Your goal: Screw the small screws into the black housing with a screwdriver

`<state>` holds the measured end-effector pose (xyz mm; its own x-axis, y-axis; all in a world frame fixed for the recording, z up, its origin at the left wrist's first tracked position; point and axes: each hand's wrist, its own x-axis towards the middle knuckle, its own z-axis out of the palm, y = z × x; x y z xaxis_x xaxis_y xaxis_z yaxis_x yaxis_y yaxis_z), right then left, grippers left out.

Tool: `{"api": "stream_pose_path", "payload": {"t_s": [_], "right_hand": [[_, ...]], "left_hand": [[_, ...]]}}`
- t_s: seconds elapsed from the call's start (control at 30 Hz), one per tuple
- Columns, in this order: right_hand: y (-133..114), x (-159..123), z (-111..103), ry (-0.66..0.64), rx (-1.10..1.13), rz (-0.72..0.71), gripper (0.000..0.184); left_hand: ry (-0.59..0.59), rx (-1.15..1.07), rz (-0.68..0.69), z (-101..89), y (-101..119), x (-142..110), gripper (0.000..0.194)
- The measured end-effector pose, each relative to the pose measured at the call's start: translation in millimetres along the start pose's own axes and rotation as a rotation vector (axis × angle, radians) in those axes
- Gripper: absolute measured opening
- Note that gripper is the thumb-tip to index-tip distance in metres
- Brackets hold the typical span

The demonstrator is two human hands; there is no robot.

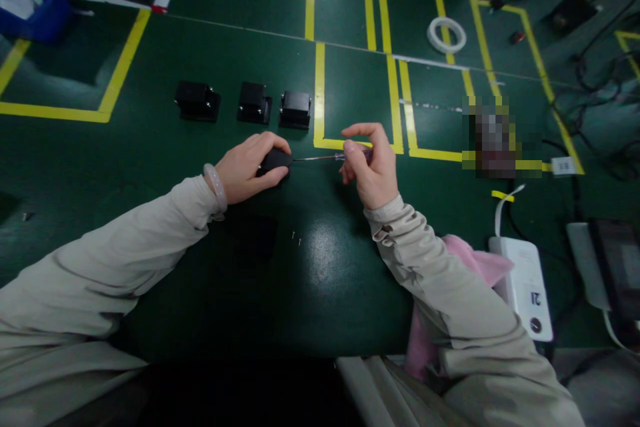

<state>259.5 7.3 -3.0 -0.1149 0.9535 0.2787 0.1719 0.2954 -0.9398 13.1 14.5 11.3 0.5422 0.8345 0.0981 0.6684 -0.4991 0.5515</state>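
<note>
My left hand (249, 165) is closed around a small black block (275, 161) on the green tabletop. A screwdriver (320, 158) lies level in my right hand (370, 165), its handle held between thumb and fingers. The long shaft points left, and its tip meets the right side of the block. Beyond my left hand, three similar black blocks with shiny screws stand in a row: a left one (197, 101), a middle one (254, 103) and a right one (295, 109). Nearer to me lie two tiny screws (297, 239).
Yellow tape (357, 145) marks rectangles on the table. A roll of white tape (447, 35) lies at the back right. To the right are a white power bank-like box (525, 287), a pink cloth (475, 257) and cables. A blue bin (53, 10) stands at the far left.
</note>
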Motion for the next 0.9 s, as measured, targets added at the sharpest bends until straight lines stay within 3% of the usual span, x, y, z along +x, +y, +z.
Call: {"api": "stream_pose_path", "payload": {"t_s": [0.3,0.57,0.9], "right_hand": [[0.4,0.1,-0.5,0.014,-0.051,-0.084,0.037],[0.2,0.0,-0.4,0.0,-0.004,0.013,0.041],[-0.5,-0.1,0.0,0.02,-0.044,-0.07,0.04]], "left_hand": [[0.011,0.015,0.024,0.9,-1.3,0.6,0.044],[0.005,0.0,0.01,0.1,0.3,0.6,0.039],[0.002,0.007,0.007,0.0,0.2,0.4,0.041]]}}
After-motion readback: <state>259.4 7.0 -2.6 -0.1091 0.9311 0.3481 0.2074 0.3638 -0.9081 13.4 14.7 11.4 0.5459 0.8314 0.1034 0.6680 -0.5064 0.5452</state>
